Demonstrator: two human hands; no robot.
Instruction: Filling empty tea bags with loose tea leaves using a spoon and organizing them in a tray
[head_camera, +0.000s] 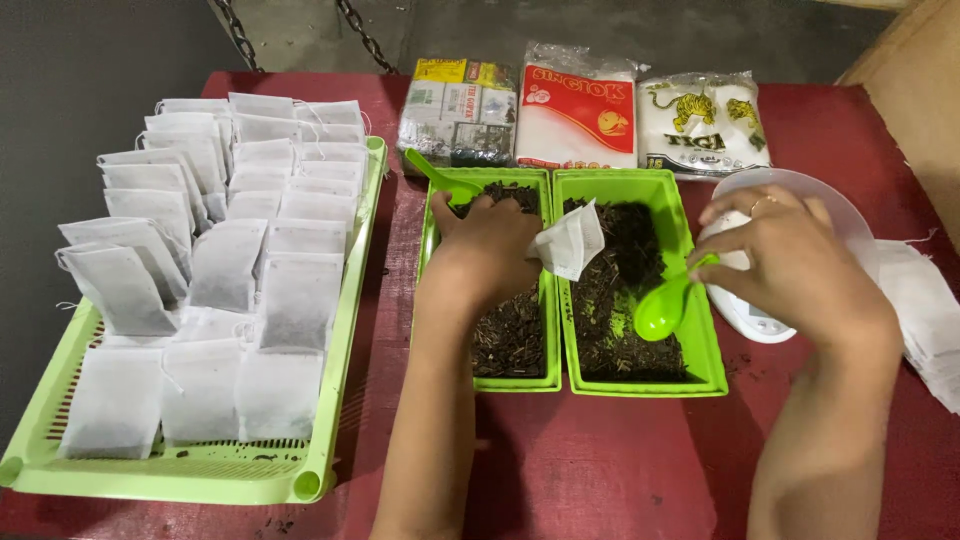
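Both hands work over two green plastic trays of dark dried leaves on the red wooden table (600, 460). Far left of the left hand (490, 245) sits a pale green slatted tray (200, 475) packed with filled white paper sachets (225, 265). That hand rests over the left green tray (515, 375), fingers pinched around an empty white paper sachet (570, 240) whose mouth points right, toward the other hand. Over the right green tray (700, 370), the right hand (790, 265) grips a bright green plastic spoon (662, 308), its bowl hanging low and leftward, just right of and below the sachet, long axis slanting toward it. Behind that hand stands a white scale with a clear bowl (750, 320).
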